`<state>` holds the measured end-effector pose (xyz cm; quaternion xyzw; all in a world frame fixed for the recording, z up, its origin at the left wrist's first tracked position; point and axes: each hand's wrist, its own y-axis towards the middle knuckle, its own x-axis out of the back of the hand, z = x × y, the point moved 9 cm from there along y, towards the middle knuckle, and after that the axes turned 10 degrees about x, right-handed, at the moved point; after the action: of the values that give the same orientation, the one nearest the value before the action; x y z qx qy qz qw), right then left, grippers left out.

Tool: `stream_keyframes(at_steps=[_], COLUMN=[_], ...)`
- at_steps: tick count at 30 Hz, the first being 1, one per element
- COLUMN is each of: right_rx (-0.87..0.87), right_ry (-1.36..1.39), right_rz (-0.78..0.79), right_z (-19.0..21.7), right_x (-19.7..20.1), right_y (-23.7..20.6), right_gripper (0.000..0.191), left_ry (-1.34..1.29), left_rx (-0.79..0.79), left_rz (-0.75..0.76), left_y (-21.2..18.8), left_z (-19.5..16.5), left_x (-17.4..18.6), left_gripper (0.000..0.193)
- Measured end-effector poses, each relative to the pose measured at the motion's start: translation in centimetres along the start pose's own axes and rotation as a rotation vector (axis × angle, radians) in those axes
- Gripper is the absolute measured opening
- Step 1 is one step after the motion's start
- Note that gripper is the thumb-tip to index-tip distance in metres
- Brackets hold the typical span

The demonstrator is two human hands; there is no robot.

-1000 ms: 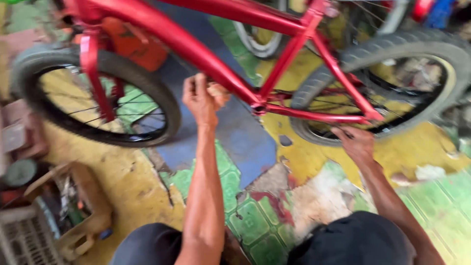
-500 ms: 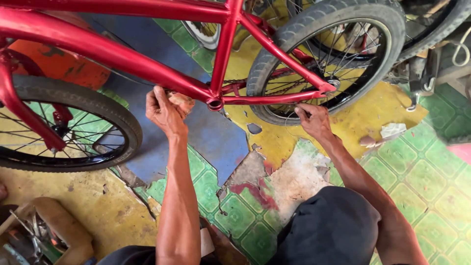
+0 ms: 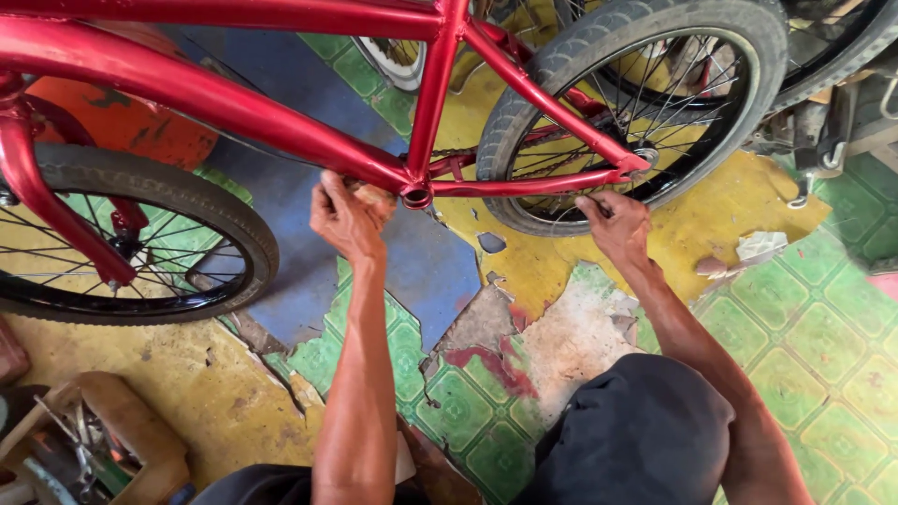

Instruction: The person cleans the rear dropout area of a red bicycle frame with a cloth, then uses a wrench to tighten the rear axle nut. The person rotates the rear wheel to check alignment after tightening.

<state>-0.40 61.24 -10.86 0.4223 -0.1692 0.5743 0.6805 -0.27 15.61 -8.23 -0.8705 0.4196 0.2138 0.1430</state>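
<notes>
Red bicycle frame (image 3: 281,122), standing on its two wheels, long axis left to right, just above both hands. Left hand (image 3: 348,217) clenched at the bottom bracket (image 3: 416,196), gripping something pale; right hand (image 3: 613,224) pinches the lower rear stay (image 3: 533,182). One frame, two hands; left is nearer the bracket

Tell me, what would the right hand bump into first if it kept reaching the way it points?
Probably the red frame bar just above the right hand; the back tyre is right behind it.
</notes>
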Motion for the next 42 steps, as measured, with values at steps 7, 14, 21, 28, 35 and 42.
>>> stream_keyframes(at_steps=[7, 14, 21, 28, 35, 42], right_rx=[0.075, 0.028, -0.014, -0.029, -0.051, -0.044], right_ry=[0.057, 0.022, -0.006, 0.006, 0.039, 0.026], right_rz=[-0.027, 0.039, 0.057, 0.095, 0.098, 0.118], right_z=[-0.1, -0.4, -0.3, 0.1, 0.2, -0.9], right_x=[-0.4, -0.9, -1.2, -1.5, -1.8, -2.2], right_y=[-0.3, -0.5, -0.5, -0.2, -0.4, -0.4], right_gripper=[0.028, 0.029, 0.029, 0.029, 0.029, 0.03], left_ry=[0.164, -0.094, -0.215, -0.395, -0.392, -0.369], left_rx=[-0.041, -0.066, -0.037, 0.136, 0.166, 0.092], left_rz=[-0.034, -0.242, -0.045, 0.041, 0.097, 0.016], left_y=[-0.1, 2.3, 4.0, 4.2, 5.5, 6.6], left_z=[2.2, -0.7, -3.9, -4.6, -3.7, -3.6], left_x=[0.9, 3.8, 2.8, 0.7, 1.0, 2.1], left_gripper=[0.021, 0.031, 0.03, 0.027, 0.027, 0.025])
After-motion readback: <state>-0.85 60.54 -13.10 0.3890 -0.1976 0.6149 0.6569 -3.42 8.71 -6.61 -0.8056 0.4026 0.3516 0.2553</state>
